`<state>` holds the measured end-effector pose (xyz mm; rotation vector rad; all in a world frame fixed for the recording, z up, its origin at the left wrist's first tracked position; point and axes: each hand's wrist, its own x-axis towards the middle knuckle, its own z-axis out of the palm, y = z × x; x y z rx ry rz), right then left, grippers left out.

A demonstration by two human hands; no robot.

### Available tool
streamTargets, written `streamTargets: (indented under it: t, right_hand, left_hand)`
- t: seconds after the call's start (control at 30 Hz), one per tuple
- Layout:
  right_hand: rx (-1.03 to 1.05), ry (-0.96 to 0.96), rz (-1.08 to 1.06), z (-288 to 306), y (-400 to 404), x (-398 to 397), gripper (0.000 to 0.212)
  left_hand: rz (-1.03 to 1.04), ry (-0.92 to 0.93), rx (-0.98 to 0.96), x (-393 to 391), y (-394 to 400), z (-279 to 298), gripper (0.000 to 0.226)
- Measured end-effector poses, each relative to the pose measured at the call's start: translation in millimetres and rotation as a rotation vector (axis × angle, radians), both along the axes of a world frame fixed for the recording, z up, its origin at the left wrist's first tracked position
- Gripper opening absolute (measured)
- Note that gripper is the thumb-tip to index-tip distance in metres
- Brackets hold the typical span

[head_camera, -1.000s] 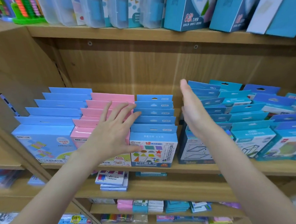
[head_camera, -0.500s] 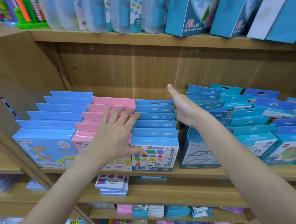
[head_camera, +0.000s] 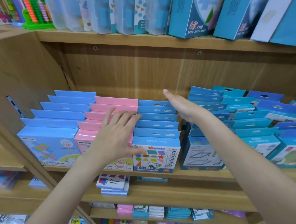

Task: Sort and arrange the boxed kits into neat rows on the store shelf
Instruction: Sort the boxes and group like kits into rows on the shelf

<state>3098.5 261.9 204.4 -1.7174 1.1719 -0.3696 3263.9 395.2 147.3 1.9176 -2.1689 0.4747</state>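
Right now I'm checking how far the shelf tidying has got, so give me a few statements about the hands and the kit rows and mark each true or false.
1. The left hand lies spread on the pink kit row. True.
2. The right hand grips a box lifted off the shelf. False: it is flat and open beside the row of shape-card kits, holding nothing.
3. The pink row stands between two blue rows. True.
4. A green abacus stands on the upper shelf. True.
5. The shape-card kits lie flat in a pile. False: they stand upright, one behind another.
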Motion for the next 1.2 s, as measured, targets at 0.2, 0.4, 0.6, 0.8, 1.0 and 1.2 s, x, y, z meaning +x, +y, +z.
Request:
streamTargets:
  t: [0.2, 0.4, 0.6, 0.8, 1.0, 1.2]
  right_hand:
    - [-0.258, 0.043, -0.051, 19, 3, -56, 0.06]
    - [-0.477, 0.558, 0.278, 30, 9, -136, 0.095]
    - [-0.588, 1.089, 0.516, 11, -1, -140, 0.119]
    - [-0.733, 0.95, 0.59, -4, 7, -117, 0.119]
    - [-0.74, 0.916, 0.606, -7, 13, -110, 0.121]
    - [-0.739, 0.905, 0.574, -13, 19, -111, 0.128]
  left_hand:
    - [-0.022, 0.081, -0.011, -9, 3, 8, 0.095]
    - [-0.176, 0.077, -0.016, -50, -14, 9, 0.094]
    - [-0.195, -0.02, 0.038, -69, -24, -1, 0.101]
    - [-0.177, -0.016, -0.074, -64, -26, -12, 0.101]
    - [-0.178, 0.008, -0.088, -65, -27, -15, 0.099]
    - [-0.174, 0.009, -0.074, -68, -23, -12, 0.1]
